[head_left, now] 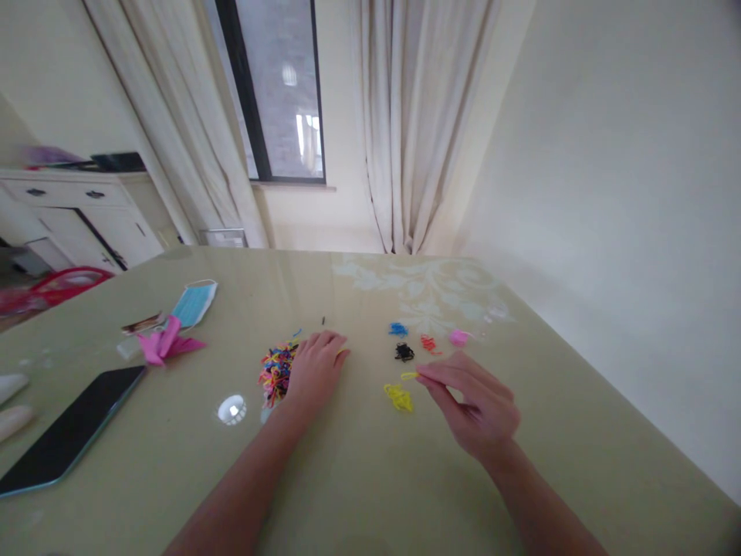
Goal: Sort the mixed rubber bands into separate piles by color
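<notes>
A mixed pile of small coloured rubber bands point(276, 373) lies on the olive table point(370, 479). My left hand point(316, 367) rests on the pile's right edge, fingers curled down with a yellow band at the fingertips. My right hand point(472, 401) pinches a yellow band point(409, 375) just above a small yellow pile point(399, 397). Further back lie sorted little piles: blue point(397, 330), black point(404, 352), red point(428, 344) and pink point(459, 337).
A dark tablet point(72, 428) lies at the left front. Behind it are a pink folded scrap point(165, 344), a blue face mask point(194, 303) and a small packet point(140, 323). A bright light reflection point(232, 409) sits near the pile. The wall runs along the table's right side.
</notes>
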Motion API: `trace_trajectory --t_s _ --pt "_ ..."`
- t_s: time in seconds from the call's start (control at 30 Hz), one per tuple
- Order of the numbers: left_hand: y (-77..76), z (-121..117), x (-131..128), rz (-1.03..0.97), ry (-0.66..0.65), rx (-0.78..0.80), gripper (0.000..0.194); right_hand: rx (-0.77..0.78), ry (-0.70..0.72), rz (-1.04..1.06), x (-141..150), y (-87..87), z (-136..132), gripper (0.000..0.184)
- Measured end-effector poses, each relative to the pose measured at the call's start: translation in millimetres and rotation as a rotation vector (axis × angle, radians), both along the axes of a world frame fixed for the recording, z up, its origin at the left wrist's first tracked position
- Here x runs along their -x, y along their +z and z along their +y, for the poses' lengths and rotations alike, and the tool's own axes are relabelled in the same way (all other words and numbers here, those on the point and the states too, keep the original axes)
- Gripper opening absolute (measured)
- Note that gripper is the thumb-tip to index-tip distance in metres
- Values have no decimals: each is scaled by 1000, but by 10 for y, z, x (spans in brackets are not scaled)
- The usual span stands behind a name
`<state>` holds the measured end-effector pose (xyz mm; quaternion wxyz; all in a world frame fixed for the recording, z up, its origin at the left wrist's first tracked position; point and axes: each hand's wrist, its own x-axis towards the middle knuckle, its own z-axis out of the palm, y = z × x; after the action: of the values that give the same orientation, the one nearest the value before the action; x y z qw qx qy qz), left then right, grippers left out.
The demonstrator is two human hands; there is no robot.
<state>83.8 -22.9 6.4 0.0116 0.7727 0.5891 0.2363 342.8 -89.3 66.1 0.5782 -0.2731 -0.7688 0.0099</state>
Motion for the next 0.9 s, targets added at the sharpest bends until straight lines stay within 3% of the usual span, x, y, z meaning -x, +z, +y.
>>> trace_trajectory --t_s 0.1,0.3,0.47,0.63,0.77,0.9 --pt "-58 17 10 116 22 51 26 -8 9 5 -3 14 -32 36" --pt "-74 57 -5 127 4 125 24 40 27 14 -23 -20 26 30" --pt "-63 56 -13 113 9 107 21 375 26 -240 -125 -139 263 8" --pt "-47 62 -25 -217 -33 89 21 651 36 -539 -163 -361 456 11" --pt "-20 63 -66 -545 -163 75 18 726 41 -612 -151 -449 482 14" --pt "10 46 -111 -748 -185 150 21 741 59 -616 -164 -440 488 15"
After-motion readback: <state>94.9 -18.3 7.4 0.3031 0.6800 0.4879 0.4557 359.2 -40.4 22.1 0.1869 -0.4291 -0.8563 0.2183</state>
